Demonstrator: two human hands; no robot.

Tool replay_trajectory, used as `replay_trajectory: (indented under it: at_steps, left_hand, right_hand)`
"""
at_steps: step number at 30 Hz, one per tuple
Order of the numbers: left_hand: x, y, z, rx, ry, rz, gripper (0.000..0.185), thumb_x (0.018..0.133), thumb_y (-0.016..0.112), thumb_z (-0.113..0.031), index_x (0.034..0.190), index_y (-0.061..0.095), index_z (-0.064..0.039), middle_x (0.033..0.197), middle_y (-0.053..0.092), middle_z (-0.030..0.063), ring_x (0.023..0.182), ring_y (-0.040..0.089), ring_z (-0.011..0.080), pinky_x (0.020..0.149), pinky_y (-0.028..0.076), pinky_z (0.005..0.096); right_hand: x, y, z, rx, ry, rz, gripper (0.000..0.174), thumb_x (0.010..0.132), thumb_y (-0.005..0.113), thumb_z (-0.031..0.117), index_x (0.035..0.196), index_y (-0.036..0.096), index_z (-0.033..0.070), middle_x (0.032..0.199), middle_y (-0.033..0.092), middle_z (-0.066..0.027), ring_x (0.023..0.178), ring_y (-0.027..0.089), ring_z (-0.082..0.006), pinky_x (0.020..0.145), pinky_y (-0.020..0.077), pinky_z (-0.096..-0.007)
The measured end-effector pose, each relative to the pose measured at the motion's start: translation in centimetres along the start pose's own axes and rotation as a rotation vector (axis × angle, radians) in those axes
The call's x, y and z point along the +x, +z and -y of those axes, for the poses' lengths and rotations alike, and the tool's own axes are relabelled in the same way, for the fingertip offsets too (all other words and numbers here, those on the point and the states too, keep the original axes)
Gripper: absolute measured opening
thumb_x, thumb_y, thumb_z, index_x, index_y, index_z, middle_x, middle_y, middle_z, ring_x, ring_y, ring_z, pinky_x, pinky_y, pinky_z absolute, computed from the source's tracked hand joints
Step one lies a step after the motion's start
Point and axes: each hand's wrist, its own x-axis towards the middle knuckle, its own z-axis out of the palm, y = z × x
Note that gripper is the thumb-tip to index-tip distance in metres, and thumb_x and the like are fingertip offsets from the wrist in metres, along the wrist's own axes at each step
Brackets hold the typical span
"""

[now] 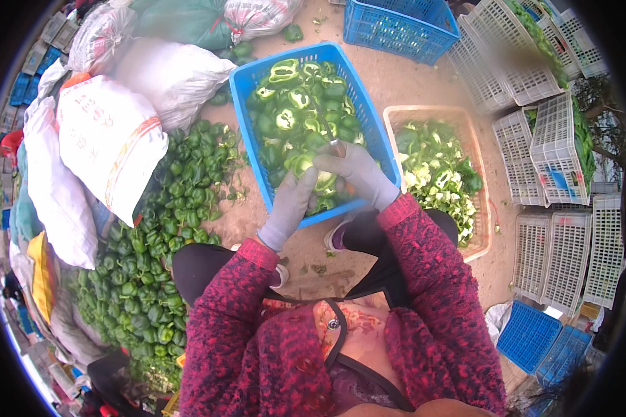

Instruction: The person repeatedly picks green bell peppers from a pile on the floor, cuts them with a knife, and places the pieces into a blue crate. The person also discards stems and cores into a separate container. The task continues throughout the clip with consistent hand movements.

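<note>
Both of my hands wear pale grey gloves and meet over the near end of a blue plastic crate [265, 180]. The crate holds cut green bell peppers [286, 119], many with their hollow insides showing. My left hand [288, 208] grips a cut green bell pepper [323, 180] from the left. In my right hand [362, 169] is a knife [323, 121], its blade pointing away from me over the crate; those fingers are also close to the held pepper. To the right, an orange plastic crate [481, 198] holds pepper cores and trimmings [448, 182].
A heap of whole green bell peppers [151, 281] lies on the ground at left, beside filled white sacks [109, 135]. Another blue crate [396, 36] stands beyond. White crates [553, 255] are stacked along the right, with blue crates [529, 333] nearer.
</note>
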Motion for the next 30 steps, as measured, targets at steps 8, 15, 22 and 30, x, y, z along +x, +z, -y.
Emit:
replay_trajectory:
  at_steps: [8, 15, 22, 30]
  left_hand:
    - [0.9, -0.4, 1.2, 0.300, 0.249, -0.112, 0.034, 0.105, 0.058, -0.031, 0.122, 0.058, -0.003, 0.081, 0.059, 0.0008, 0.064, 0.054, 0.0091, 0.056, 0.045, 0.0275]
    - [0.9, -0.7, -1.9, 0.215, 0.047, -0.035, 0.052, 0.103, 0.056, -0.050, 0.123, 0.059, -0.002, 0.081, 0.060, 0.0003, 0.062, 0.054, 0.0091, 0.052, 0.044, 0.0261]
    - [-0.6, 0.1, -2.3, 0.003, -0.013, 0.004, 0.055, 0.102, 0.054, -0.058, 0.125, 0.059, -0.009, 0.082, 0.061, -0.0015, 0.059, 0.053, 0.0061, 0.050, 0.040, 0.0213]
    - [1.5, 2.5, 0.4, 0.465, 0.257, -0.482, 0.037, 0.105, 0.054, -0.042, 0.119, 0.058, -0.008, 0.102, 0.061, 0.0046, 0.074, 0.057, 0.0107, 0.057, 0.046, 0.0266]
  right_hand:
    - [1.8, 2.5, -2.2, 0.879, -0.002, 0.273, 0.036, 0.101, 0.062, 0.027, 0.130, 0.058, 0.007, 0.109, 0.067, -0.0003, 0.083, 0.063, -0.0044, 0.055, 0.0426, -0.0188]
    - [0.8, 2.2, 0.1, 0.088, -0.209, -0.140, 0.041, 0.096, 0.072, 0.031, 0.124, 0.063, 0.001, 0.099, 0.066, 0.0007, 0.074, 0.059, -0.0059, 0.054, 0.0426, -0.0202]
    - [-0.7, 2.5, 0.0, 0.163, -0.185, -0.064, 0.039, 0.095, 0.073, 0.032, 0.120, 0.065, 0.003, 0.098, 0.065, 0.0010, 0.074, 0.055, -0.0041, 0.060, 0.0430, -0.0195]
    - [2.4, 4.7, -1.3, 0.906, -0.099, -0.086, 0.037, 0.101, 0.066, 0.031, 0.128, 0.059, 0.007, 0.108, 0.069, -0.0047, 0.086, 0.065, -0.0109, 0.071, 0.0510, -0.0241]
